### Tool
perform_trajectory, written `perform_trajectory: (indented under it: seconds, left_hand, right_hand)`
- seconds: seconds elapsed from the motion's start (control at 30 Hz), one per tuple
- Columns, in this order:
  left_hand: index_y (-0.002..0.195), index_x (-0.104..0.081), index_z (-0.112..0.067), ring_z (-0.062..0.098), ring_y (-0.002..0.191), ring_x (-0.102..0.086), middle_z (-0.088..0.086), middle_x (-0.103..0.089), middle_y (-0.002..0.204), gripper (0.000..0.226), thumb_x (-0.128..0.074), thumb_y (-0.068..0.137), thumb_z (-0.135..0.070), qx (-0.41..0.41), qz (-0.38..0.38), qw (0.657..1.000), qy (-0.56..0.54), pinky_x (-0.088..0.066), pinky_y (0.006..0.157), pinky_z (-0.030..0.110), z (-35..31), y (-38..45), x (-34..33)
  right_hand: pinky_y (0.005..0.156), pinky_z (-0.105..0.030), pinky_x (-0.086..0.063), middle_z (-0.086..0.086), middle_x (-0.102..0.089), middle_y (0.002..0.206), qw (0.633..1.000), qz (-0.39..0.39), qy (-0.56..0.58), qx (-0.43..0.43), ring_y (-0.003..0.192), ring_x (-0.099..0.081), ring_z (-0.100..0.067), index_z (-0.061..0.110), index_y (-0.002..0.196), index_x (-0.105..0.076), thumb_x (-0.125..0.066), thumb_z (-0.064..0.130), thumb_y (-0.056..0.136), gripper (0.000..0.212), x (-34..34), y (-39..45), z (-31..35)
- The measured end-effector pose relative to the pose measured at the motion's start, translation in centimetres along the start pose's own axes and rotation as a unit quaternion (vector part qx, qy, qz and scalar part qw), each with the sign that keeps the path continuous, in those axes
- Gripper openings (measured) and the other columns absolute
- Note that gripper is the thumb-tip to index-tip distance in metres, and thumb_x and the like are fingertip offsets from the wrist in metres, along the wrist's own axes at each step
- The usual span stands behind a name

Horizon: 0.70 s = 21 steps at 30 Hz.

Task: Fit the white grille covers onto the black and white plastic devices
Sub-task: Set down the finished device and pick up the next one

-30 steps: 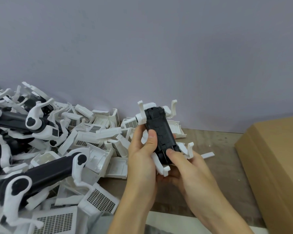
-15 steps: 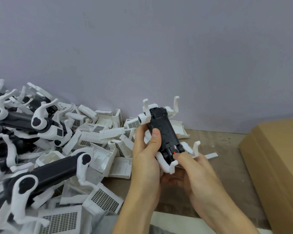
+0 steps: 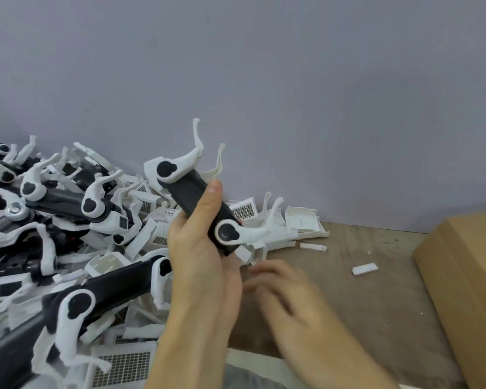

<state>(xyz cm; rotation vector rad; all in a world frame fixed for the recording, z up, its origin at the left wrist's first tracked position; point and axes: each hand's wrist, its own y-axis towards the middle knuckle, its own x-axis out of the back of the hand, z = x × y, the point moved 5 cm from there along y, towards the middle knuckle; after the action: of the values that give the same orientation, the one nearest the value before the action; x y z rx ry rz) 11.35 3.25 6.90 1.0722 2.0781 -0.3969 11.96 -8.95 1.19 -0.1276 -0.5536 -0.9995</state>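
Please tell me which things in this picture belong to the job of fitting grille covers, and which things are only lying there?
Part of the job:
- black and white device, gripped in the left hand
- right hand, blurred, below the device
- loose white grille covers on the table
- pile of other devices at the left

Only lying there:
- cardboard box at the right
- small white plastic piece on the wooden table

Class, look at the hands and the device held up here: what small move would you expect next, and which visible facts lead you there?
Probably the right hand should reach for a loose white grille cover from the pile. The left hand alone grips the black and white device, turned side-on. The right hand is blurred, seems empty and is off the device, so a cover must be fetched before fitting.
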Motion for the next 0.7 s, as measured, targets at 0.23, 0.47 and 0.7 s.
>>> perform_trajectory:
  seconds: [0.23,0.47,0.7]
  left_hand:
    - [0.083,-0.063,-0.013,0.012,0.064,-0.056,-0.002,-0.060,0.067,0.008,-0.069,0.085,-0.017,0.009,-0.003,0.997,0.082,-0.045,0.067,0.029,1.2,-0.2,-0.1]
    - [0.092,-0.063,-0.013,0.017,0.062,-0.062,0.000,-0.063,0.068,0.012,-0.069,0.088,-0.022,0.005,-0.009,0.991,0.136,-0.053,0.062,0.031,1.6,0.0,0.3]
    - [0.089,-0.068,-0.018,0.018,0.070,-0.072,0.002,-0.075,0.078,0.006,-0.071,0.088,-0.024,0.026,0.013,0.963,0.268,-0.056,0.066,0.035,2.5,0.4,0.8]
  right_hand:
    - [0.087,-0.028,-0.011,0.054,-0.006,0.141,0.973,0.117,-0.196,0.024,0.144,0.012,0.010,0.043,0.128,-0.053,-0.019,0.049,0.081,0.058,-4.5,0.2,-0.1]
    - [0.074,-0.007,-0.046,0.019,-0.063,0.101,0.994,-0.101,-0.044,-0.009,0.093,-0.058,0.008,0.044,0.097,-0.067,-0.068,0.019,0.091,0.026,1.9,0.4,-0.7]
    - [0.074,-0.011,-0.040,0.016,-0.059,0.092,0.981,-0.066,-0.167,-0.077,0.091,-0.052,0.003,0.049,0.119,-0.054,-0.061,0.012,0.094,0.045,8.7,-1.1,-1.2]
